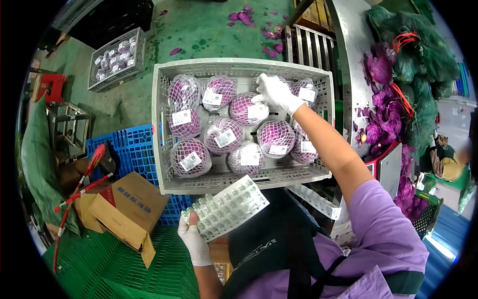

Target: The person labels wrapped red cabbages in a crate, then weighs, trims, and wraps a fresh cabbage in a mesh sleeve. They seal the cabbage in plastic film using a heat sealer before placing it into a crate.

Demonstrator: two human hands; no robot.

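Note:
My left hand (pixel 194 243), in a white glove, grips a sheet of small green-and-white stickers (pixel 230 208) by its left end, just below the crate. My right hand (pixel 277 93), also gloved, reaches over the back right of a grey plastic crate (pixel 244 186). Its thumb and forefinger are apart, right at a red cabbage (pixel 243 110) wrapped in white netting. Around it lie several more netted cabbages (pixel 217 130), most with a white label on top. Another cabbage behind my right hand is partly hidden.
At left stand an open cardboard box (pixel 130 202), a blue plastic pallet (pixel 134 147) and a second crate of wrapped cabbages (pixel 117 62). A metal table (pixel 356 55) at right bears loose purple leaves (pixel 381 112) and green net sacks (pixel 423 65). A person (pixel 446 162) is at far right.

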